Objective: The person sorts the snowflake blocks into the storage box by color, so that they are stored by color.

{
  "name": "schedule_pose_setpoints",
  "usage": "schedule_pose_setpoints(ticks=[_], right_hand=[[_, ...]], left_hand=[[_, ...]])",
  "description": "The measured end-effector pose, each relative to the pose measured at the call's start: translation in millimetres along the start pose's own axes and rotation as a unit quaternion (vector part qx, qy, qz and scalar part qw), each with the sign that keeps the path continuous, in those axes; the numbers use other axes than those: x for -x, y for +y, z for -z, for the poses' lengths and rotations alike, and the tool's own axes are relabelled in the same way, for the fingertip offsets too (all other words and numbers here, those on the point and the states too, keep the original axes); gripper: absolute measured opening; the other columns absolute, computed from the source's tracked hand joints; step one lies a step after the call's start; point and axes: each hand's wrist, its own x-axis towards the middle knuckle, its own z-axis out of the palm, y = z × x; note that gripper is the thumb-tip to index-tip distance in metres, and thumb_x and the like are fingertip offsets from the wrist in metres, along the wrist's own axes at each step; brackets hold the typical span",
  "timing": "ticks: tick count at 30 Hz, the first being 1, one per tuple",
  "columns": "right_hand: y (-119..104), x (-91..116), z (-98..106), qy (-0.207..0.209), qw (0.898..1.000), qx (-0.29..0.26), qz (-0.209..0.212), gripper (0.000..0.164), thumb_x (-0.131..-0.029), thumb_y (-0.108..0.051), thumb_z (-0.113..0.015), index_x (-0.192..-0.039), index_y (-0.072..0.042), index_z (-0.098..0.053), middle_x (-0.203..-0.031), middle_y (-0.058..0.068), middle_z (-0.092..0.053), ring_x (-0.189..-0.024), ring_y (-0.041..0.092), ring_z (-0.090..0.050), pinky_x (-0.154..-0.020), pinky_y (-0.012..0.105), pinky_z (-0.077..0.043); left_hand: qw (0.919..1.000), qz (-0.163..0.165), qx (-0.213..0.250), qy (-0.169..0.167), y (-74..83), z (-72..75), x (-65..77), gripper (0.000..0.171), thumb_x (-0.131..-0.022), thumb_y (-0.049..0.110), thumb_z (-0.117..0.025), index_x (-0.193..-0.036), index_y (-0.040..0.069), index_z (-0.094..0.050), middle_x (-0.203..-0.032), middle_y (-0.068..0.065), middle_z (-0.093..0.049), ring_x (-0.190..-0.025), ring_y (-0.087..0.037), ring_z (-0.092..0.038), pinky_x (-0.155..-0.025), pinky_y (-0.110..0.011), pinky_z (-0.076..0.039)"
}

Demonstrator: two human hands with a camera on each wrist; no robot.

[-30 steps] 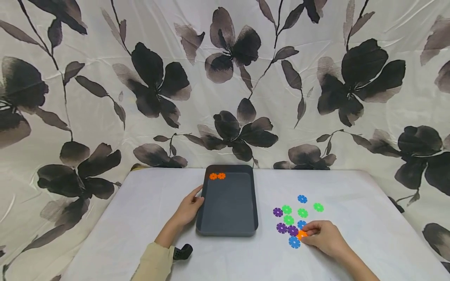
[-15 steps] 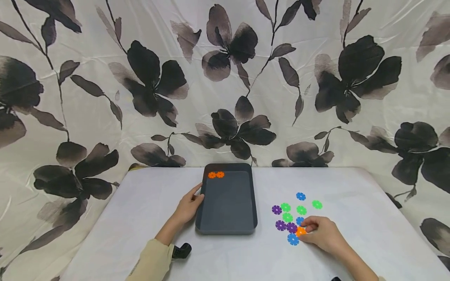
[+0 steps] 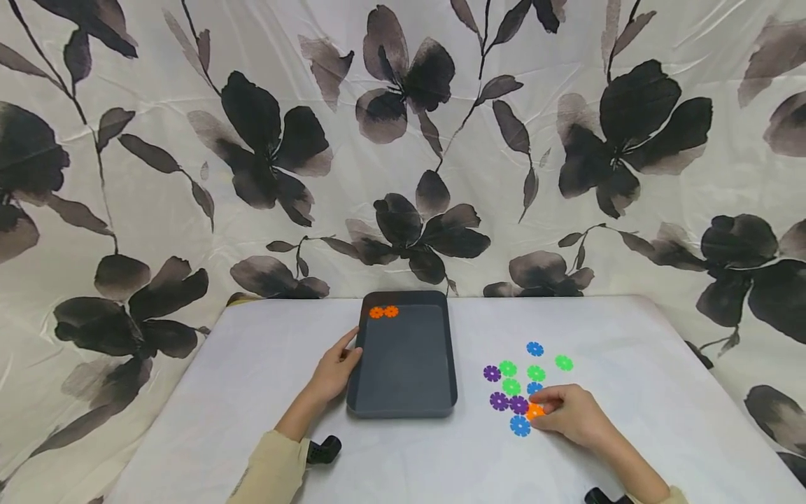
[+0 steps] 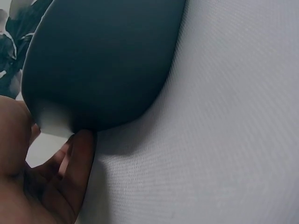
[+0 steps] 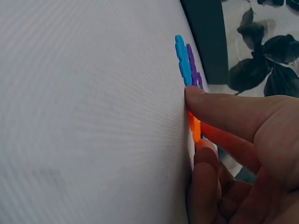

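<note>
My left hand [image 3: 336,372] holds the left side of a dark grey rectangular tray [image 3: 403,371]; in the left wrist view fingertips touch the outer wall of the tray [image 4: 103,60] near its base. Two orange notched discs [image 3: 384,312] lie side by side at the tray's far left corner. With thumb and finger, my right hand [image 3: 576,414] pinches another orange notched disc [image 3: 535,411] at table level. The right wrist view shows that orange disc [image 5: 194,127] partly hidden by the thumb. Close by are a blue disc [image 3: 520,425] and a purple disc [image 3: 519,404].
Several more notched discs lie right of the tray: green [image 3: 511,386], purple [image 3: 492,374] and blue [image 3: 534,348]. A white cloth covers the table [image 3: 277,336]. Behind it hangs a floral curtain [image 3: 403,161]. A black device [image 3: 324,449] is at the left wrist.
The whole head view has shifted slightly. My right hand remains at the orange disc, its fingers hardly moving, and my left hand stays on the tray.
</note>
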Motion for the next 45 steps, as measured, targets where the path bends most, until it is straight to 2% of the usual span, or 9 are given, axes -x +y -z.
schedule_pose_setpoints(ticks=[6, 12, 19, 21, 27, 31, 34, 39, 45], right_hand=[[-3.0, 0.0, 1.0, -0.001, 1.0, 0.009, 0.001, 0.03, -0.066, -0.012, -0.089, -0.091, -0.01, -0.073, -0.075, 0.002, -0.055, -0.072, 0.018, -0.05, -0.062, 0.03, -0.041], [-3.6, 3.0, 2.0, 0.012, 1.0, 0.023, 0.004, 0.034, -0.065, -0.016, -0.09, -0.087, -0.007, -0.066, -0.075, 0.002, -0.055, -0.071, 0.018, -0.049, -0.061, 0.029, -0.041], [-3.1, 1.6, 4.0, 0.006, 0.996, -0.083, -0.023, 0.015, -0.078, -0.002, -0.078, -0.088, -0.001, -0.067, -0.07, 0.007, -0.061, -0.058, 0.02, -0.061, -0.054, 0.031, -0.053], [-4.8, 0.1, 6.8, 0.0, 0.995, -0.099, -0.025, 0.01, -0.082, 0.0, -0.074, -0.09, 0.0, -0.068, -0.072, 0.008, -0.062, -0.059, 0.02, -0.062, -0.056, 0.031, -0.054], [-14.7, -4.9, 16.5, 0.015, 0.994, -0.109, -0.02, 0.008, -0.085, -0.003, -0.072, -0.092, 0.0, -0.069, -0.074, 0.008, -0.062, -0.061, 0.02, -0.061, -0.057, 0.031, -0.054], [-23.9, -10.4, 18.3, 0.029, 0.995, -0.098, 0.007, 0.009, -0.085, -0.002, -0.072, -0.094, -0.001, -0.069, -0.074, 0.008, -0.059, -0.06, 0.02, -0.06, -0.055, 0.03, -0.053], [-34.4, -17.3, 16.4, 0.043, 0.993, -0.108, 0.026, 0.011, -0.087, -0.002, -0.07, -0.097, 0.0, -0.068, -0.076, 0.008, -0.058, -0.059, 0.02, -0.061, -0.056, 0.029, -0.053], [-54.7, -35.1, 5.1, 0.045, 0.98, -0.188, 0.045, 0.017, -0.091, -0.005, -0.066, -0.106, 0.003, -0.066, -0.081, 0.012, -0.058, -0.063, 0.022, -0.064, -0.06, 0.03, -0.055], [-80.1, -58.7, -14.1, 0.048, 0.953, -0.292, 0.057, 0.023, -0.094, -0.005, -0.063, -0.113, 0.007, -0.064, -0.086, 0.015, -0.058, -0.066, 0.019, -0.066, -0.063, 0.029, -0.055]], left_hand=[[0.9998, -0.015, 0.008, 0.006, -1.3, -1.0, -0.4, 0.05, -0.103, 0.027, -0.05, -0.151, 0.022, -0.038, -0.106, -0.011, -0.057, -0.091, -0.023, -0.051, -0.075, -0.037, -0.041], [0.9999, -0.011, 0.007, 0.002, -1.4, -2.5, -2.0, 0.05, -0.103, 0.029, -0.05, -0.151, 0.024, -0.037, -0.11, -0.01, -0.058, -0.094, -0.023, -0.052, -0.078, -0.039, -0.041], [0.9999, -0.015, 0.002, 0.006, 0.1, 1.0, -2.3, 0.05, -0.103, 0.028, -0.05, -0.151, 0.023, -0.037, -0.112, -0.011, -0.058, -0.095, -0.022, -0.052, -0.08, -0.04, -0.042], [0.9998, -0.018, 0.001, 0.008, 1.4, 1.6, -2.9, 0.05, -0.103, 0.029, -0.049, -0.151, 0.023, -0.037, -0.112, -0.011, -0.059, -0.095, -0.022, -0.052, -0.081, -0.041, -0.042], [0.9997, -0.021, -0.005, 0.012, 3.3, -0.2, -1.3, 0.051, -0.103, 0.029, -0.049, -0.152, 0.022, -0.036, -0.114, -0.01, -0.059, -0.096, -0.022, -0.053, -0.082, -0.042, -0.043], [0.9995, -0.019, -0.018, 0.015, 2.3, -1.1, 3.3, 0.05, -0.103, 0.029, -0.049, -0.151, 0.021, -0.037, -0.114, -0.011, -0.059, -0.096, -0.022, -0.054, -0.081, -0.044, -0.044], [0.9993, -0.024, -0.021, 0.021, 1.9, -0.6, 4.5, 0.05, -0.103, 0.029, -0.05, -0.151, 0.022, -0.038, -0.112, -0.01, -0.059, -0.095, -0.022, -0.053, -0.08, -0.043, -0.044], [0.999, -0.031, -0.019, 0.025, -3.0, -0.8, 5.9, 0.05, -0.102, 0.026, -0.052, -0.15, 0.02, -0.039, -0.101, -0.007, -0.058, -0.086, -0.02, -0.051, -0.072, -0.036, -0.041], [0.9987, -0.037, 0.004, 0.036, -6.1, -2.8, 4.7, 0.05, -0.101, 0.026, -0.055, -0.148, 0.021, -0.043, -0.095, -0.006, -0.056, -0.082, -0.019, -0.049, -0.068, -0.034, -0.04]])
